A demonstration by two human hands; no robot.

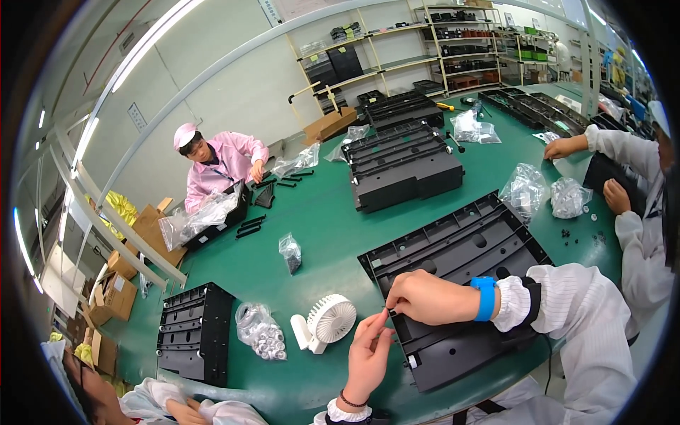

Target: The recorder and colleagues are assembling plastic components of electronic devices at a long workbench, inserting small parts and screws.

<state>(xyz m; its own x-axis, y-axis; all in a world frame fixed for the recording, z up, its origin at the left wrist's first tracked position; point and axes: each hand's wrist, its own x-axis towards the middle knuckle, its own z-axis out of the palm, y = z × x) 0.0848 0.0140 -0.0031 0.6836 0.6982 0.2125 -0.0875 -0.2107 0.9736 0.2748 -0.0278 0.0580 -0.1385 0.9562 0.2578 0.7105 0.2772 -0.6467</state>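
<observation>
My right hand point(428, 297), with a blue band on its wrist, is closed in a pinch at the left edge of a large black plastic panel point(453, 347). Fingertips of my left hand point(368, 350) meet it there, thumb and forefinger pressed together. Whatever the two hands pinch is small, dark and mostly hidden by the fingers. The ribbed panel lies on the green table, partly under my right forearm. A white roller-like piece point(411, 362) sits on its near left edge.
Left of my hands stand a white handheld fan point(329, 322) and a bag of white round parts point(261, 331). More black panels point(407, 170) are stacked beyond. Small dark parts point(567, 234) lie at right. Co-workers sit left, far left and right; one in pink point(219, 166) handles a bagged tray.
</observation>
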